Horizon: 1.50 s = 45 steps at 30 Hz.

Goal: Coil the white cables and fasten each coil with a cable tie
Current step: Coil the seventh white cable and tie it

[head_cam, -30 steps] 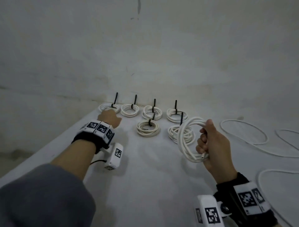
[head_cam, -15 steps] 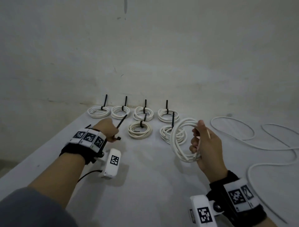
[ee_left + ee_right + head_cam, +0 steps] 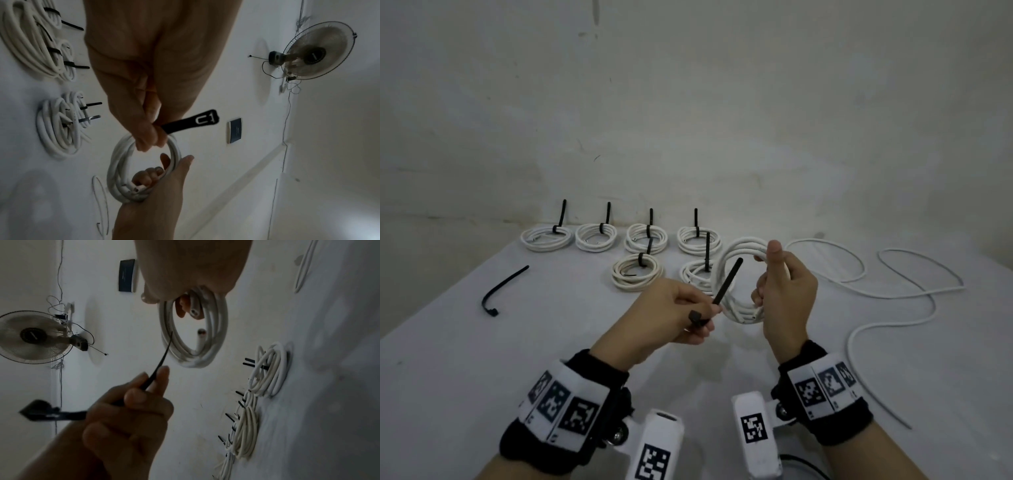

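Observation:
My right hand (image 3: 784,294) grips a coil of white cable (image 3: 736,274) upright above the table, thumb raised on its top; the coil (image 3: 195,340) shows both cut ends in the right wrist view. My left hand (image 3: 681,315) pinches a black cable tie (image 3: 726,284) near its head, the tail pointing up across the coil's left side. The tie's head (image 3: 205,119) sticks out past my fingers in the left wrist view, with the coil (image 3: 127,170) just beyond. Several tied coils (image 3: 638,274) lie in two rows at the back of the table.
A spare black cable tie (image 3: 501,291) lies on the table's left side. Loose white cables (image 3: 893,291) sprawl over the right side. A wall (image 3: 688,120) stands close behind the table. A fan (image 3: 316,52) hangs on a wall in the wrist views.
My left hand picked up a cable tie from the left and carried it to the coil. My right hand brought the coil nearer, both hands now close together at the centre.

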Each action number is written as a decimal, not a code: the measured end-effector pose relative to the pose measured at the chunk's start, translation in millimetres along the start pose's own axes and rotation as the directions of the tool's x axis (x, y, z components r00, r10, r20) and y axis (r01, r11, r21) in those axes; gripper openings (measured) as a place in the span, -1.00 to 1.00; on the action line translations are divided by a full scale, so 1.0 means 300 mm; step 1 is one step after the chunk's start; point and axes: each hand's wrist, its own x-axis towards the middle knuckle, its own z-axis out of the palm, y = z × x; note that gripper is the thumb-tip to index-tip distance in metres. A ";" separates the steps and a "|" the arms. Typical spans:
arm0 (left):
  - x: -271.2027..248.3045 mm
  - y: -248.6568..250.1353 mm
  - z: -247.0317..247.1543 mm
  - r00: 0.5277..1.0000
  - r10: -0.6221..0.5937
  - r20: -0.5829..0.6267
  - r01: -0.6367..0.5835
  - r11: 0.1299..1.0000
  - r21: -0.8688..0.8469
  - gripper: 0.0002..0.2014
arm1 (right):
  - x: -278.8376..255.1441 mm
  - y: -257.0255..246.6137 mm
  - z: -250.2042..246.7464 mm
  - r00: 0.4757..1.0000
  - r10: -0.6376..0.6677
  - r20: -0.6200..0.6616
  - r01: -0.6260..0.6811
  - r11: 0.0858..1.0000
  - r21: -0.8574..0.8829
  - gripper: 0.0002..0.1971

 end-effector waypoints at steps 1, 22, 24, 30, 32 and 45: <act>0.004 -0.002 0.011 1.000 0.007 -0.015 -0.007 1.000 -0.016 -0.83 | -0.004 0.001 0.003 1.000 -0.027 0.011 0.027 1.000 -0.006 -0.52; 0.021 0.004 0.029 0.937 0.336 -0.099 -0.337 0.941 0.002 -0.68 | -0.003 0.027 0.010 0.975 0.148 0.165 -0.147 0.989 -0.019 -0.63; 0.002 0.005 0.021 0.920 0.392 0.009 -0.389 0.911 0.140 -0.65 | -0.004 0.025 0.008 0.976 0.142 0.165 -0.144 0.990 -0.003 -0.60; 0.008 0.007 0.052 0.841 0.541 0.033 -0.532 0.813 0.235 -0.88 | -0.015 0.013 0.009 0.978 0.111 0.179 -0.112 0.994 -0.003 -0.56; 0.018 0.013 0.049 0.799 0.601 -0.008 -0.576 0.770 0.273 -0.84 | -0.017 0.020 0.011 0.967 0.143 0.213 -0.154 0.987 0.035 -0.50; 0.091 -0.005 0.008 0.691 0.688 -0.221 -0.557 0.701 0.445 -0.59 | -0.045 -0.004 0.026 0.898 0.199 0.393 -0.281 0.946 0.162 -0.57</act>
